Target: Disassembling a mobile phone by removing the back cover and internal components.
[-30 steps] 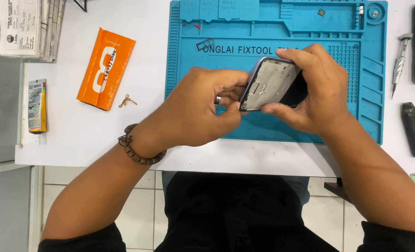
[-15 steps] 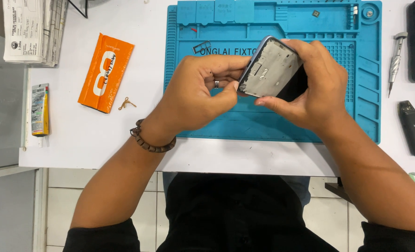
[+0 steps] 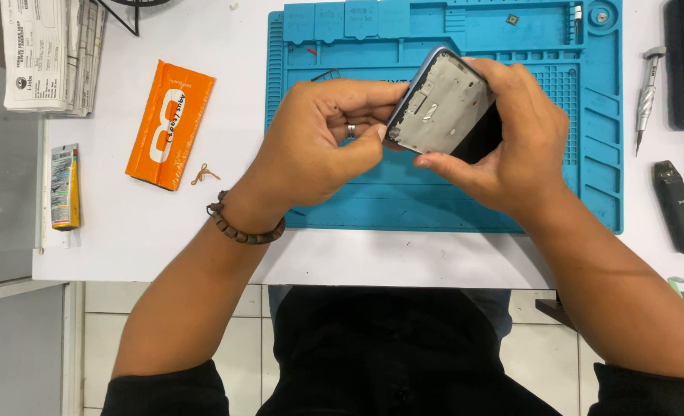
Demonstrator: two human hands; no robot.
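Grey phone frame [image 3: 443, 108] is held tilted above the blue mat [image 3: 434, 200]. Right hand [image 3: 523, 142] cradles it from behind; left hand [image 3: 322, 142] pinches its lower-left edge. Step in hand appears to be working that edge; next move calls for steady, light pressure.

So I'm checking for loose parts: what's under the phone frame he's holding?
Under the phone frame lies the blue repair mat, with both hands gripping the frame. The mat directly beneath is covered, so small parts there can't be seen.
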